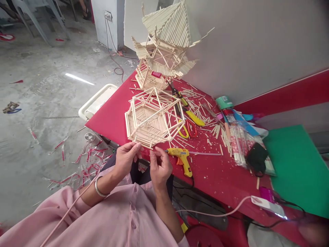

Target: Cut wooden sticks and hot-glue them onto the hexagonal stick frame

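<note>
A thin wooden stick (146, 146) spans the gap between my two hands, close to the table's front edge. My left hand (127, 157) pinches its left end between thumb and fingers. At the other end, the fingertips of my right hand (160, 165) close on it. Just beyond them sits an open hexagonal frame of sticks (146, 125) with a patterned stick floor. A taller tiered pagoda model (167, 58) made of the same sticks stands behind it. To the right of my right hand lies a yellow glue gun (181, 158), with its nozzle towards the hand.
The red table (110, 120) holds scattered stick pieces (197, 103), yellow-handled pliers (194, 117), scissors (192, 128) and packs of sticks (238, 144). A green board (298, 164) lies at right. Torn wrappers (87, 161) litter the floor. A pale cable (218, 215) crosses near my lap.
</note>
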Demonstrator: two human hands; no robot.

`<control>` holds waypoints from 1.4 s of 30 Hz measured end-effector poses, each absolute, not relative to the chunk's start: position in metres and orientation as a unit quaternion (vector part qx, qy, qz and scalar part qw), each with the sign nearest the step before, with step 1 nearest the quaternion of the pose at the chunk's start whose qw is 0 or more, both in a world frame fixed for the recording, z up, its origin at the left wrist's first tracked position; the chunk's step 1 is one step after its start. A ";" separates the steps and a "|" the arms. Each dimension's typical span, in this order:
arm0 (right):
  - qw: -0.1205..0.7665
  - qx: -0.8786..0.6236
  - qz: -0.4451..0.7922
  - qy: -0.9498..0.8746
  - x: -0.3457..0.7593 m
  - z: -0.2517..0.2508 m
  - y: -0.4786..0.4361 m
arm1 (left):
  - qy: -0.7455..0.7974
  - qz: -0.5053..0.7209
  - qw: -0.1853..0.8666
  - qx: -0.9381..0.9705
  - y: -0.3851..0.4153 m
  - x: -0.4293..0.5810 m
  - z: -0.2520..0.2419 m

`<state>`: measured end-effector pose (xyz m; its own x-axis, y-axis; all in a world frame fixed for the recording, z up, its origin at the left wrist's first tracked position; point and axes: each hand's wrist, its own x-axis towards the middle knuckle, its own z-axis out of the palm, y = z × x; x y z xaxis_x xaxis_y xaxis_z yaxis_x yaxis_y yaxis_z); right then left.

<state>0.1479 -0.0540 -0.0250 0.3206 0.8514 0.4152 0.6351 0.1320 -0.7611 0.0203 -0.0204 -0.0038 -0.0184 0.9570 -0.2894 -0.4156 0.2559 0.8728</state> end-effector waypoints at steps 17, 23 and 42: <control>0.531 -0.627 0.210 -0.530 0.152 -0.023 -0.055 | 0.471 0.537 0.640 0.285 -0.019 0.022 -0.007; 0.524 -0.603 0.171 -0.577 0.150 -0.019 -0.047 | 0.476 0.534 0.639 0.283 -0.018 0.022 -0.006; 0.532 -0.591 0.088 -0.600 0.146 -0.021 -0.042 | 0.400 0.648 0.568 0.312 -0.010 -0.002 -0.023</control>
